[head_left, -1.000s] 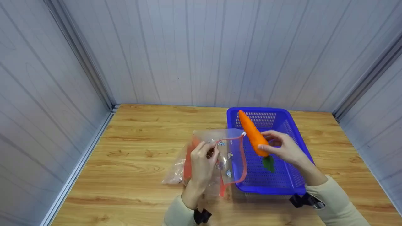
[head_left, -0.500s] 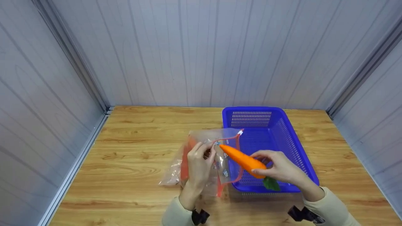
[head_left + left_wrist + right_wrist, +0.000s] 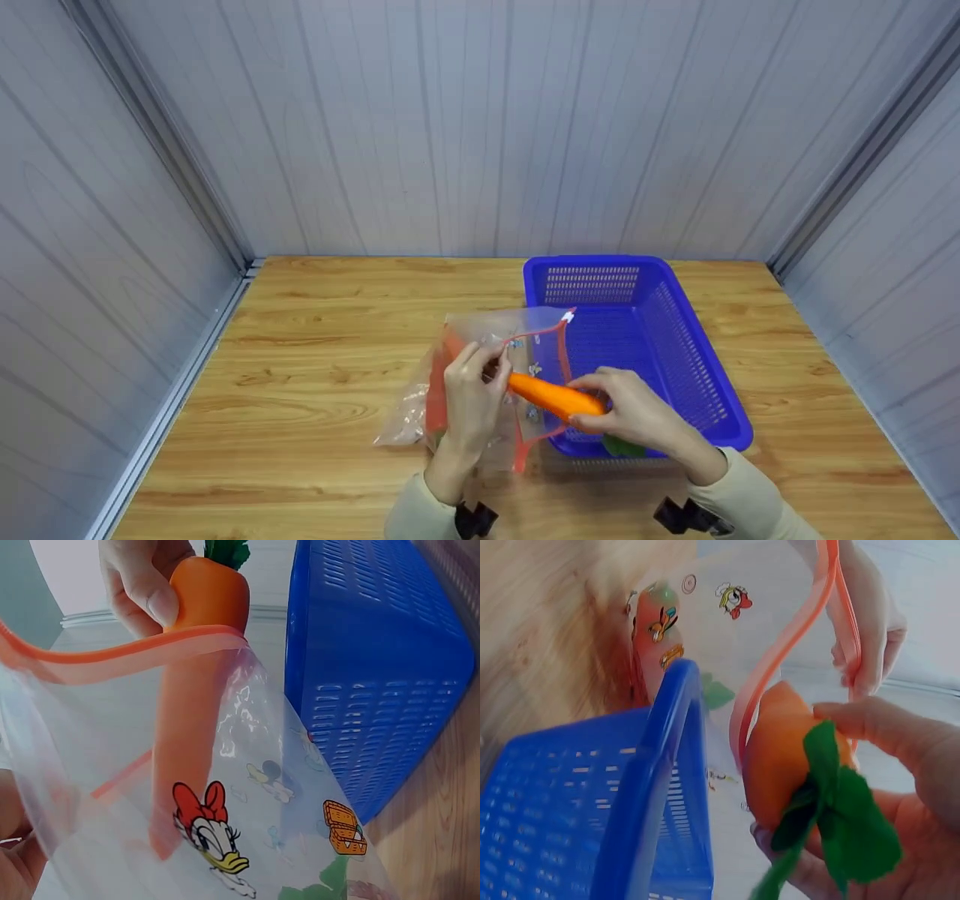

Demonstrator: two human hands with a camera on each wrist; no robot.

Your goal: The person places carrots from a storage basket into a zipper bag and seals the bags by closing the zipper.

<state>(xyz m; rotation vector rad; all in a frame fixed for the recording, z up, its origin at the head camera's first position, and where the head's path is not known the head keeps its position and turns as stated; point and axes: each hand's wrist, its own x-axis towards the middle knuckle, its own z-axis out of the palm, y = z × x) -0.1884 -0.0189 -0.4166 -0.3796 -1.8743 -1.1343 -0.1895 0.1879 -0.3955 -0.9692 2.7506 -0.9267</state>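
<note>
My left hand (image 3: 472, 390) pinches the orange zip edge of a clear zip bag (image 3: 534, 439) printed with cartoon figures, keeping its mouth spread. My right hand (image 3: 634, 409) grips an orange carrot (image 3: 555, 396) near its thick leafy end. Green leaves (image 3: 855, 825) stick out beyond the right fingers. In the left wrist view the carrot's lower length shows through the bag wall, tip downward, with its thick top above the zip strip (image 3: 127, 652). A red object with a green top (image 3: 656, 637) shows through the plastic lower in the bag.
A blue slotted plastic basket (image 3: 592, 260) stands right of the bag, and the bag's mouth overlaps its left rim in the head view. Everything is on a wood-grain table (image 3: 315, 360). Pale panel walls (image 3: 465, 127) close in the back and both sides.
My right hand has brought the carrot down and leftward from above the basket, tilting its tip into the bag's mouth. The left hand keeps its hold on the bag edge.
</note>
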